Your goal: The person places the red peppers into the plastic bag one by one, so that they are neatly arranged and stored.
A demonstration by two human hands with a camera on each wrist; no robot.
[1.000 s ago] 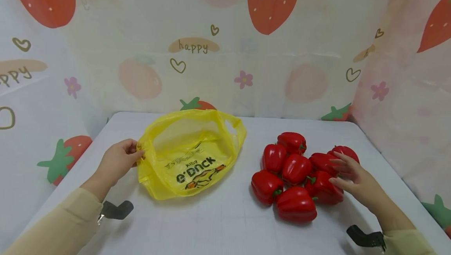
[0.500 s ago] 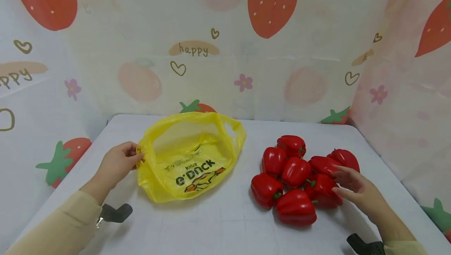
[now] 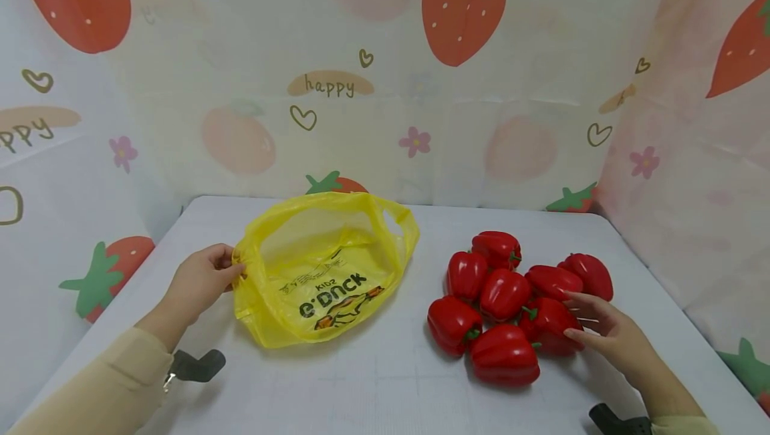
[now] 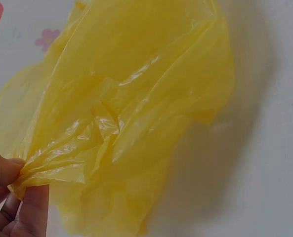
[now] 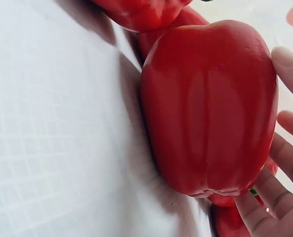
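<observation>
A yellow plastic bag point(image 3: 283, 325) with black "KIDS e·DUCK" print lies with its mouth spread wide. My left hand point(image 3: 201, 281) pinches the gathered left edge of its mouth, and in the left wrist view thumb and fingers grip the bunched film point(image 4: 52, 170). My right hand point(image 3: 610, 335) is at the right side of a red bell pepper point(image 3: 550, 328), the nearest on the right of a cluster. The right wrist view has this pepper point(image 5: 208, 108) large, with thumb point(image 5: 289, 69) and fingers spread apart along its side, fingertips right at its skin.
Several more red bell peppers, among them a front one point(image 3: 504, 355) and a back one point(image 3: 496, 248), lie close together on the white table point(image 3: 361, 395). A strawberry-patterned cloth point(image 3: 469, 94) hangs behind and at both sides. Black wrist mounts point(image 3: 198, 365) stick out below the hands.
My right hand has come down and closer to the near right bell pepper, from hovering above it. My left hand keeps its pinch on the bag. The whole view shifts slightly downward.
</observation>
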